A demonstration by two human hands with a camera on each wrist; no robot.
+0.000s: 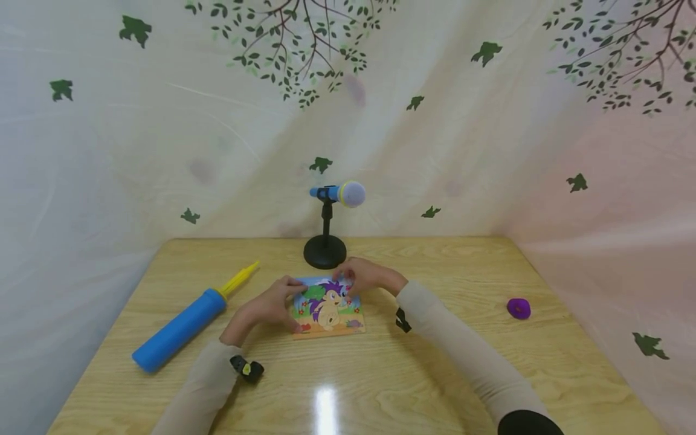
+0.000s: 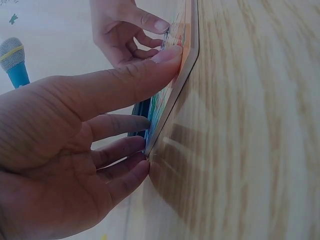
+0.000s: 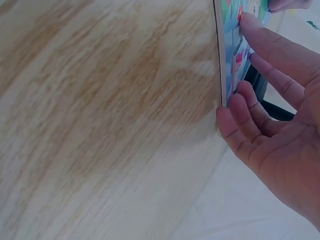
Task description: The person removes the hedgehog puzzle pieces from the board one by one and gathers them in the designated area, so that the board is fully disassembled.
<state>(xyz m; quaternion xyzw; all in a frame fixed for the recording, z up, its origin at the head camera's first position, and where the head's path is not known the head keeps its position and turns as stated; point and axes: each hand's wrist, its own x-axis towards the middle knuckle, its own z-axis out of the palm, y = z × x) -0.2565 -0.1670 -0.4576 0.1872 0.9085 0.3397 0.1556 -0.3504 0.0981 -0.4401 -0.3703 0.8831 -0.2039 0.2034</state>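
A flat jigsaw puzzle with a purple-haired cartoon hedgehog lies on the table in the middle of the head view. My left hand spans its left side, thumb resting on the face near the bottom corner and fingertips at the top left edge. At the top right, my right hand pinches a puzzle piece between thumb and fingers. In the right wrist view that piece stands slightly proud of the board, and the little finger is right at the board's edge.
Just behind the puzzle stands a blue toy microphone on a black stand. A blue hand pump with a yellow nozzle lies to the left. Far right on the wooden table is a small purple object.
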